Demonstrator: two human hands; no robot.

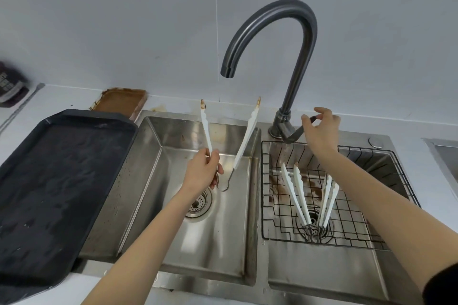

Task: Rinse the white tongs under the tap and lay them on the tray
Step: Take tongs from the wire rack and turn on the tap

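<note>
**Tongs held over the left basin, hand on the tap lever**

Tongs [247, 136], white with brown-stained tips, stand spread in a wide V above the left sink basin [173, 205], below and in front of the tap spout [272, 15]. The left hand [202, 171] pinches one arm of them near the metal hinge, thumb and fingers closed round it. The right hand [322, 129] reaches to the tap lever [297, 131], its fingertips curled round the lever's end. No water shows at the spout. The dark tray [49, 168] lies on the counter just left of the sink, wet. Two more pairs of white tongs [309, 195] lie in the wire rack [347, 218] in the right basin.
</note>
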